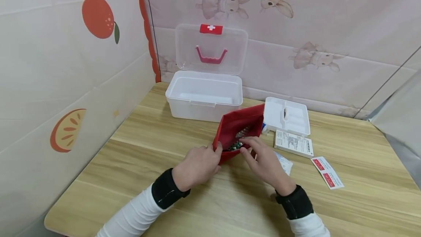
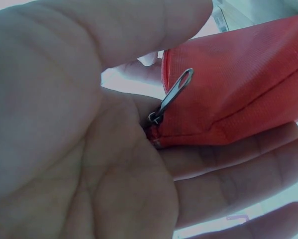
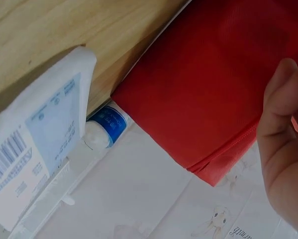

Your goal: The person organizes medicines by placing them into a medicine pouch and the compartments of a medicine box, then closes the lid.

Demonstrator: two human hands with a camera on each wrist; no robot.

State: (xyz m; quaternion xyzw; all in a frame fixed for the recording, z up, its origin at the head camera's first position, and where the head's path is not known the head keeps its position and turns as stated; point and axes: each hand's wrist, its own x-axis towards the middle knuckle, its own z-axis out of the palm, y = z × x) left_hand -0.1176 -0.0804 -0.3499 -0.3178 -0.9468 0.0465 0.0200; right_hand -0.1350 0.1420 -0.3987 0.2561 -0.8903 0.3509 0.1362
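A red zip pouch lies open on the wooden table, tilted up toward the box. My left hand grips its near left end. In the left wrist view that corner rests in the palm under the thumb, and the metal zip pull sticks up. My right hand is at the pouch mouth, thumb and forefinger closing on a blister strip of pills that is half inside. The right wrist view shows the pouch's outer side and one finger.
An open white first-aid box stands behind the pouch, its clear lid upright. To the right lie a white inner tray, a medicine carton, a white packet, red-and-white sachets and a small blue-labelled tube.
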